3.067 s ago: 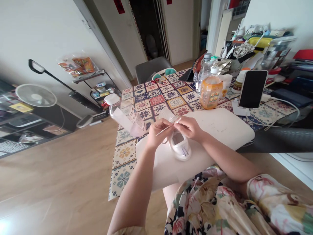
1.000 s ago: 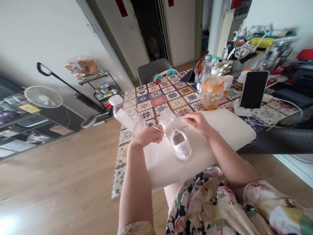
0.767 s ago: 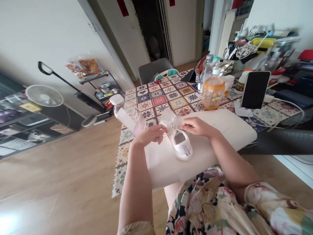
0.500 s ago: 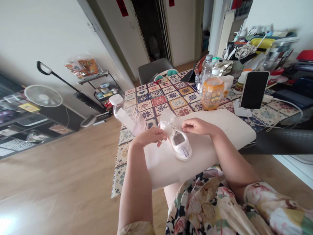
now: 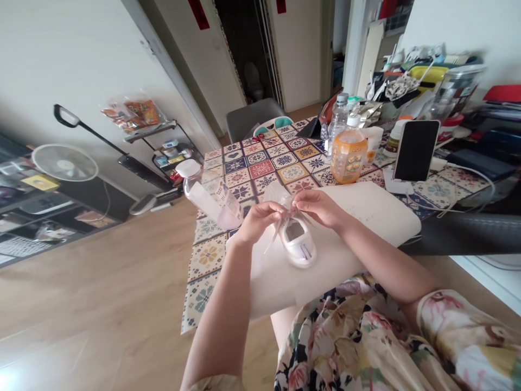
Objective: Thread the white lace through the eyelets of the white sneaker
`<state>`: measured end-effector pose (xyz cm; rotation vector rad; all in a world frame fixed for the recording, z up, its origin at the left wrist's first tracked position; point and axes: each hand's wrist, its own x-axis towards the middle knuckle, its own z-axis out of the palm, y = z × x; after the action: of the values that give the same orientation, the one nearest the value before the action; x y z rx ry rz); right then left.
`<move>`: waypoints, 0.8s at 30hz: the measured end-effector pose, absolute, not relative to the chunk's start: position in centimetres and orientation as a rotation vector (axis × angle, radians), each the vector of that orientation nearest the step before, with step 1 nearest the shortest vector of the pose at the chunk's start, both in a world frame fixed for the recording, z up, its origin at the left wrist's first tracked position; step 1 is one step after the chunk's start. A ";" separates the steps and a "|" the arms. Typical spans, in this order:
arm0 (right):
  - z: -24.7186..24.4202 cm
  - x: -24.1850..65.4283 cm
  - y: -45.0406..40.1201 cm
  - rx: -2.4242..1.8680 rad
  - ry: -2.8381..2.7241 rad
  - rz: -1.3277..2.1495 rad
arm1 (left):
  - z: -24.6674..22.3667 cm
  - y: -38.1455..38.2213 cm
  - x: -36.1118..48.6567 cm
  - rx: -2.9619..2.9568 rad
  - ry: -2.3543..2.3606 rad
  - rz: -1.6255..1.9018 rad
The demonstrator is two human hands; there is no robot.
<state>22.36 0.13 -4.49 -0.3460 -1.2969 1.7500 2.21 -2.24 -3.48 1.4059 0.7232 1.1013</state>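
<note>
A small white shoe [image 5: 302, 254] rests on a white sheet [image 5: 268, 279], its opening toward me and dark marks on its heel. Sheer pale ribbon laces [image 5: 275, 233] cross its front, with one tail dangling on the left. My left hand [image 5: 260, 220] pinches the ribbon just above the shoe's opening. Close against it, my right hand [image 5: 319, 208] also has thumb and finger closed on the ribbon. The fingertips nearly meet and hide the crossing. Behind them stands a clear, crinkled plastic piece [image 5: 277, 191] at the toe.
A large clear bottle [image 5: 211, 195] stands left of the hands on the patterned tablecloth [image 5: 207, 255]. To the right are an orange-labelled bottle [image 5: 348, 155] and a phone [image 5: 417, 150] on a stand with a white cable. Red scissors [image 5: 260, 138] lie at the far edge.
My hands have come together over the shoe's front from either side, and the ribbon ends are drawn in between them. A ribbon tail now hangs down at the left.
</note>
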 end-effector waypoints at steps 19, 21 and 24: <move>-4.7 21.1 -0.9 -0.516 -1.492 1.467 | -2.9 -2.5 4.0 1.252 0.818 1.244; -4.6 21.2 -1.0 -0.524 -1.508 1.434 | -2.7 -2.6 4.2 1.260 0.835 1.259; -4.3 21.2 -1.2 -0.544 -1.542 1.372 | -2.6 -2.7 4.3 1.283 0.850 1.253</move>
<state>21.17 -1.21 -4.26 -0.5438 -1.5415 1.3725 4.25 -2.73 -2.59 1.2833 0.8499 1.2535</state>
